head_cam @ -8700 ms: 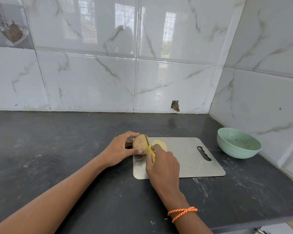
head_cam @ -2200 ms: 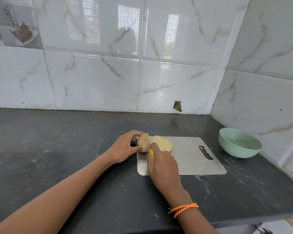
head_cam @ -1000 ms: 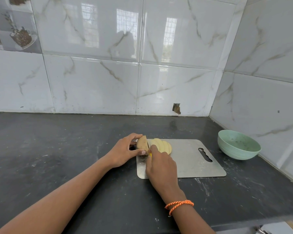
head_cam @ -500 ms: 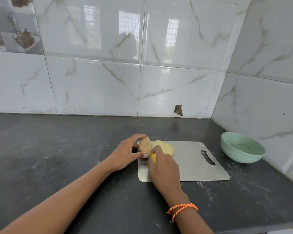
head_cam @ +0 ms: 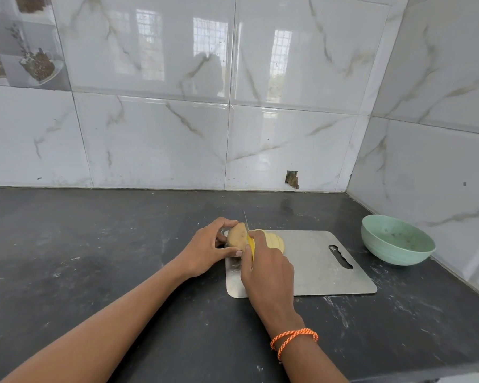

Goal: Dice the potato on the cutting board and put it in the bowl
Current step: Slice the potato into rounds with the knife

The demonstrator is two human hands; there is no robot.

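Since the earliest frame the potato (head_cam: 237, 235) had shrunk to a short end piece at the board's (head_cam: 315, 261) far-left corner, and the single slice beside it had grown into a leaning row of slices (head_cam: 274, 241) just right of the knife. Over the last half second little had changed. The left hand (head_cam: 205, 251) curled round the potato, thumb in front and fingers over the top. The right hand (head_cam: 267, 269) gripped the yellow knife (head_cam: 249, 239), its blade upright between potato and slices. The right hand hid part of the slices and the board's middle. The green bowl (head_cam: 397, 240) sat off the board's right end, near the wall, holding no potato. An orange cord (head_cam: 293, 338) circled the right wrist.
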